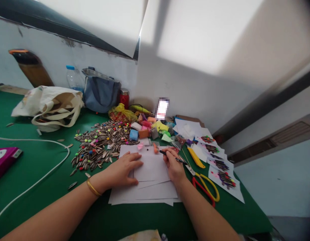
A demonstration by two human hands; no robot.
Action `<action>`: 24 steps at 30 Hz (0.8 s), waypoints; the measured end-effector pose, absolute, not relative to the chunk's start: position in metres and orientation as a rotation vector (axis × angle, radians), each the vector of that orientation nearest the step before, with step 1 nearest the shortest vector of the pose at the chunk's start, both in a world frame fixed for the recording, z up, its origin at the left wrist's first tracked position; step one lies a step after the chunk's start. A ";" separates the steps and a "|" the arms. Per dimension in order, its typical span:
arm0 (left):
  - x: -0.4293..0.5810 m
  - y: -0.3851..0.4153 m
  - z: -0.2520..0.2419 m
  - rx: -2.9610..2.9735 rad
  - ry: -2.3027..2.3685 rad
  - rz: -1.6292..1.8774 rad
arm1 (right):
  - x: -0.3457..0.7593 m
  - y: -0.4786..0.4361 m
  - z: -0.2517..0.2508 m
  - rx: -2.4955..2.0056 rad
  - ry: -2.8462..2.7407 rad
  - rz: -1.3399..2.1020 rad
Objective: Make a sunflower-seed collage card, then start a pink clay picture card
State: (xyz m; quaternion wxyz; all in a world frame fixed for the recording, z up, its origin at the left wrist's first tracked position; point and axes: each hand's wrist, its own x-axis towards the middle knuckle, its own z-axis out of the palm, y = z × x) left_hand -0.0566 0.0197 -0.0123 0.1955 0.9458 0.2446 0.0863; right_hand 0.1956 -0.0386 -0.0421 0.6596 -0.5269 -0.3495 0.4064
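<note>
The right hand (175, 166) was closed around a slim black pen (162, 152); to its left, the left hand (126, 166) lay spread, gripping nothing, on stacked white paper sheets (152, 171). Uneven palm pressure might have skewed them.

- Indoor craft workspace; whether home or studio, unclear.
- On green table (44, 159): heaped striped seeds (97, 145), coloured blocks (144, 133), scissors (191, 170), white paper (152, 169).
- Table's right side: seed-decorated sheets (226, 179).
- Behind table: scuffed white wall (56, 55).
</note>
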 end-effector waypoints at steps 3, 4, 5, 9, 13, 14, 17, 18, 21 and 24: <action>-0.056 0.017 -0.014 2.676 0.665 0.231 | 0.187 -0.040 -0.043 -1.197 -0.803 0.873; -0.055 0.015 -0.015 2.684 0.660 0.224 | 0.185 -0.041 -0.043 -1.201 -0.800 0.871; -0.054 0.014 -0.015 2.691 0.658 0.220 | 0.183 -0.041 -0.043 -1.202 -0.793 0.875; -0.053 0.009 -0.014 2.701 0.666 0.228 | 0.185 -0.042 -0.043 -1.221 -0.771 0.904; -0.054 0.010 -0.011 2.676 0.647 0.236 | 0.196 -0.041 -0.046 -1.313 -0.870 0.742; -0.054 0.010 -0.011 2.670 0.642 0.238 | 0.199 -0.041 -0.046 -1.334 -0.885 0.700; -0.055 0.011 -0.011 2.660 0.634 0.241 | 0.205 -0.039 -0.047 -1.364 -0.923 0.656; -0.055 0.012 -0.011 2.658 0.633 0.237 | 0.205 -0.038 -0.047 -1.366 -0.948 0.654; -0.054 0.012 -0.011 2.653 0.634 0.229 | 0.205 -0.035 -0.045 -1.371 -1.021 0.655; -0.054 0.012 -0.010 2.651 0.640 0.236 | 0.206 -0.030 -0.044 -1.372 -1.037 0.676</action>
